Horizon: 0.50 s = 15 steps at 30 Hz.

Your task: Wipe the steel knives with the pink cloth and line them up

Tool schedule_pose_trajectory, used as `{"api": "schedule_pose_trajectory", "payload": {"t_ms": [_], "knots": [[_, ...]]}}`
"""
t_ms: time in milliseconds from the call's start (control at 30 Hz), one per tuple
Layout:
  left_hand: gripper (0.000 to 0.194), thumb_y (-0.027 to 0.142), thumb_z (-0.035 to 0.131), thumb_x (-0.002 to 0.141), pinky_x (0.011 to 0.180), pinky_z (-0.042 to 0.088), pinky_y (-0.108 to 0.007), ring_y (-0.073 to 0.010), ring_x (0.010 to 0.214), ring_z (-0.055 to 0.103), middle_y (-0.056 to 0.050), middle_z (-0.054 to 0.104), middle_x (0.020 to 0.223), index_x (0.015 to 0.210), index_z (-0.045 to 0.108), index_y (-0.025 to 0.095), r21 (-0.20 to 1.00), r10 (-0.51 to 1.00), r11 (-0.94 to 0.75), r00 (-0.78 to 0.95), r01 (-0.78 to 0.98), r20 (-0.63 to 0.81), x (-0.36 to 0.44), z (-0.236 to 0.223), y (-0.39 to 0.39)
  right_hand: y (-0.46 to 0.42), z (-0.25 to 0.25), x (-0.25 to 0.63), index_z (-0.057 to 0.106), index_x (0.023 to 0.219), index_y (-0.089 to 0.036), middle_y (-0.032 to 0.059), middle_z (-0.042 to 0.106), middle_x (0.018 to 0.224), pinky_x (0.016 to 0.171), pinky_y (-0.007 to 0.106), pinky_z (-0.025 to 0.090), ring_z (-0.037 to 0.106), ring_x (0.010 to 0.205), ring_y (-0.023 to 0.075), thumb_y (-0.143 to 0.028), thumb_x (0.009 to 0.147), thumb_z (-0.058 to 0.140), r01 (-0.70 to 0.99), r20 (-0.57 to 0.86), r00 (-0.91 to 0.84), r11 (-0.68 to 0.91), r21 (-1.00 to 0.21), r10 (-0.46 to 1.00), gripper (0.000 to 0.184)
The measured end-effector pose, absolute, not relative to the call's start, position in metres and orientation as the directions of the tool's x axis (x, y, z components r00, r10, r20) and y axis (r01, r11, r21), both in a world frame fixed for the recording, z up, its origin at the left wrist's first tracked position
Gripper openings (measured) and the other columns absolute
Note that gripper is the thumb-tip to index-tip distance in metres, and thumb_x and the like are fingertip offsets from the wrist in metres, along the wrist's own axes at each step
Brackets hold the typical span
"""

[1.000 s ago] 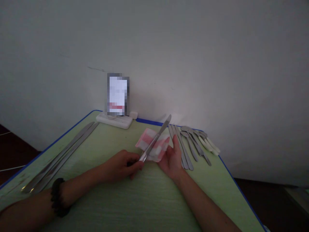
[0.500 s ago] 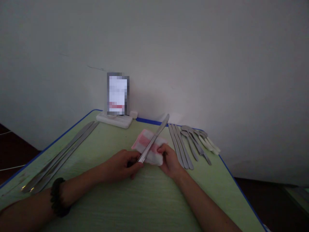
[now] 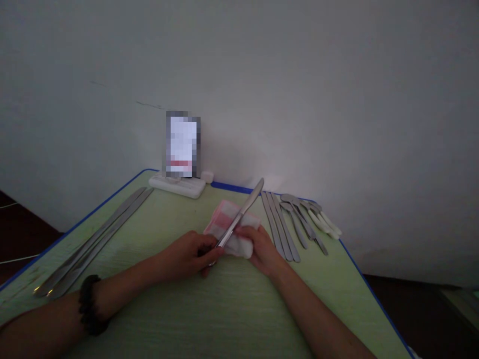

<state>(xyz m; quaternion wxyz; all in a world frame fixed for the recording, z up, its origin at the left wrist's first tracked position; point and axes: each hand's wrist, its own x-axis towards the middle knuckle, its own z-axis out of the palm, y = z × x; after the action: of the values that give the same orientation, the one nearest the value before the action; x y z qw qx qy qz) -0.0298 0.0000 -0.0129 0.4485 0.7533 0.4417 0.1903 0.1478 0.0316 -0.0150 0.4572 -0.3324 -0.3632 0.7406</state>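
Observation:
A silver table knife (image 3: pixel 247 203) slants up and to the right over the middle of the table. My left hand (image 3: pixel 198 254) is closed around its handle end, with the blade pointing away from me. In my right hand (image 3: pixel 261 248) is a folded pink-and-white cloth (image 3: pixel 219 219), held beneath the knife. The right thumb lies over the cloth and reaches the knife's handle. The other right fingers are hidden behind the cloth. Part of the handle is covered by the left fingers.
Two long knives (image 3: pixel 95 234) lie along the left side of the green table (image 3: pixel 194 319). Several knives (image 3: pixel 279 227), spoons (image 3: pixel 294 219) and white-handled cutlery (image 3: pixel 324 222) lie on the right. A blurred-out screen (image 3: pixel 182 144) stands on a white base (image 3: pixel 177 186) against the wall.
My right thumb has moved left across the cloth to the knife. The knife has shifted very slightly to the right; the left hand is almost unmoved.

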Motion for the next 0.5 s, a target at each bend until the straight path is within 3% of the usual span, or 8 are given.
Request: {"api": "schedule_pose_trajectory", "payload": {"t_ms": [133,500], "knots": [[0.035,0.043,0.041,0.088,0.049,0.035,-0.018,-0.0089,0.047,0.049,0.004,0.055,0.051,0.066,0.051,0.017,0.851,0.836,-0.194,0.536,0.488,-0.116,-0.0302,-0.0137,-0.0001,0.0338,-0.0203,0.1507,0.057,0.064,-0.017,-0.0025,0.060,0.057,0.052,0.024,0.044,0.052,0.052,0.0121,-0.012,0.058,0.059,-0.452,-0.202,-0.309,-0.330,-0.829,0.929,0.008],[0.036,0.044,0.039,0.088,0.049,0.035,-0.019,-0.0093,0.047,0.050,0.005,0.054,0.051,0.067,0.052,0.017,0.865,0.838,-0.193,0.536,0.463,-0.100,-0.0303,-0.0134,0.0000,0.0328,-0.0162,0.1474,0.061,0.069,-0.016,-0.0024,0.061,0.060,0.055,0.024,0.043,0.053,0.055,0.0117,-0.014,0.058,0.061,-0.456,-0.212,-0.309,-0.340,-0.823,0.927,0.011]]}}
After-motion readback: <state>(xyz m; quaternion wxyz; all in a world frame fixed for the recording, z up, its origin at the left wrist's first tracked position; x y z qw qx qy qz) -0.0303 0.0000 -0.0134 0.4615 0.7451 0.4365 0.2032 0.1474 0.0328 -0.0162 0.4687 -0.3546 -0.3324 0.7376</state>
